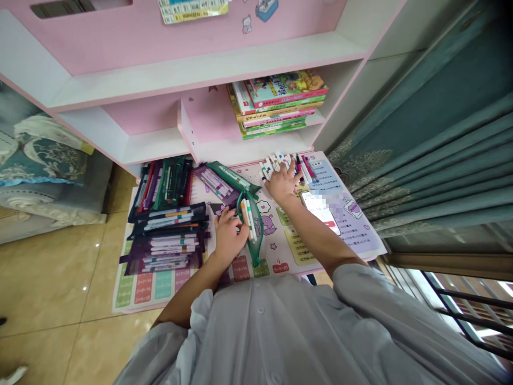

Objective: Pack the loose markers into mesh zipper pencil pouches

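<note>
A green mesh pouch [258, 235] lies unzipped near the middle of the desk, with several white markers [248, 219] in it. My left hand [230, 232] rests at the pouch's left edge, its fingers bent and spread beside the markers. Over a pile of loose markers [274, 163] at the back right, my right hand [284, 183] reaches with fingers apart, touching the pile. Whether it grips a marker cannot be made out. Filled purple pouches [170, 251] are stacked on the left, and another green pouch [232, 176] lies behind the open one.
A phone [320, 213] lies right of my right forearm on the printed desk mat [363, 235]. Dark and green pouches [170, 184] stand at the back left. Stacked books [280, 101] fill part of the pink shelf [208, 64]. A curtain [433, 133] hangs at the right.
</note>
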{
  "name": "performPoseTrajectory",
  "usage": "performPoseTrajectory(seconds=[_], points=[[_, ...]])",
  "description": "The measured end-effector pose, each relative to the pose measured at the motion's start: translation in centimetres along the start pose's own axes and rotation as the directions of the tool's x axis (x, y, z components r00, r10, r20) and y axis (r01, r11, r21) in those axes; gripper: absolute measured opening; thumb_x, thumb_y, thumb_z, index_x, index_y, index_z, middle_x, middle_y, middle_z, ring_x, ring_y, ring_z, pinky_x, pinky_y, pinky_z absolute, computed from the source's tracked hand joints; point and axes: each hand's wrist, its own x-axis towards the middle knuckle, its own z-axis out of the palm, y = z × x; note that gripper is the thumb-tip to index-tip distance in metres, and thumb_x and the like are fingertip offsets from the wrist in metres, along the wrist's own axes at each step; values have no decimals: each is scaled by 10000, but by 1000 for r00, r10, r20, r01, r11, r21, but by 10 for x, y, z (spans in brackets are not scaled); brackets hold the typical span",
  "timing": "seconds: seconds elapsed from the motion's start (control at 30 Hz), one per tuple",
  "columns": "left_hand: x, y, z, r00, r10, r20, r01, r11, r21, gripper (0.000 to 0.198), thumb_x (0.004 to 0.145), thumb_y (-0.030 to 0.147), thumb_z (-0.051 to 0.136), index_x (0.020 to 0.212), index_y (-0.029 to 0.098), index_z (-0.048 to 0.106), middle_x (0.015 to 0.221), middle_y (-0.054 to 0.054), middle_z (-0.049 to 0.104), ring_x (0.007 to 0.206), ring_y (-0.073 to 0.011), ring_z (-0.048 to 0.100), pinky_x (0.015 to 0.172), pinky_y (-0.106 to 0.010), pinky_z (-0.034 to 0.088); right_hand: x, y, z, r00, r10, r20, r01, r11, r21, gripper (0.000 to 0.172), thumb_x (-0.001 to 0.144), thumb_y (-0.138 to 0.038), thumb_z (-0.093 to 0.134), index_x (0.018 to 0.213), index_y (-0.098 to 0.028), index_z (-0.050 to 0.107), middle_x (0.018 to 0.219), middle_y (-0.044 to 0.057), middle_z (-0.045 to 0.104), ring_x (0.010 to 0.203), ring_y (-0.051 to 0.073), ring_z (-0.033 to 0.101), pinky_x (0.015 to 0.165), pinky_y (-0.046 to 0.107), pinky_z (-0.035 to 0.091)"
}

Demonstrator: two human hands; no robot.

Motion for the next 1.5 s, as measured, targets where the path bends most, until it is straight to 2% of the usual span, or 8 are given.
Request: performPoseTrajectory(seconds=[0.23,0.5,0.57,0.67,0.87,1.13,1.33,1.5], points=[[0,3,-3,1000,-5,6,5,1000,2,162,741,149,602,591,209,615,1247,-56,693,1393,-299,477,1154,-541,334,1,-6,1,999,-22,31,22,1000,-7,359,907,-325,537,1156,-158,734,1570,148,396,1510,420,142,1133,713,205],[0,4,-3,1000,-10,4,10,1000,-4,166,746,162,599,588,210,613,1247,-55,696,1397,-308,472,1149,-552,333,9,-6,5,995,-36,92,35,999,11,350,885,-333,598,1156,-157,731,1598,150,356,1534,405,89,1146,737,169],[1,3,-3,1000,-7,1,7,1000,-6,169,745,157,598,584,210,609,1244,-53,698,1396,-308,473,1150,-554,332,9,-6,5,997,-43,71,41,999,26,324,870,-306,596,1111,-149,745,1590,146,370,1528,409,114,1141,737,190],[1,3,-3,1000,-1,-5,1,1000,-8,168,740,148,599,583,209,604,1242,-50,698,1396,-301,474,1152,-550,333,3,-2,3,998,-55,-34,58,996,73,271,840,-287,592,990,-149,769,1556,139,420,1506,429,176,1118,739,244],[0,1,-1,1000,6,-5,-6,1000,-9,164,759,171,597,598,204,603,1271,-74,679,1386,-307,485,1157,-570,322,-25,8,-12,966,-34,-256,94,969,228,184,776,-286,614,686,-165,720,1507,125,486,1473,459,251,1051,734,338],[-1,2,-1,1000,9,-20,-10,1000,-11,175,766,191,592,592,210,590,1272,-56,682,1396,-321,470,1159,-585,321,-75,13,-35,933,-68,-353,198,916,349,210,773,-287,648,590,-185,631,1435,119,550,1459,456,298,1055,725,341],[0,3,-2,999,-32,-37,32,999,3,157,727,170,618,585,211,565,1287,-56,683,1405,-342,455,1155,-625,313,-117,7,-38,926,-191,-327,322,851,416,239,782,-303,656,574,-192,613,1411,121,577,1462,449,307,1040,681,372],[2,0,0,998,-31,-63,32,999,28,166,737,168,612,584,211,564,1303,-76,678,1408,-343,450,1155,-636,301,-144,-7,-34,946,-254,-201,319,836,447,210,759,-262,677,564,-199,628,1413,116,593,1460,429,328,1070,626,363]])
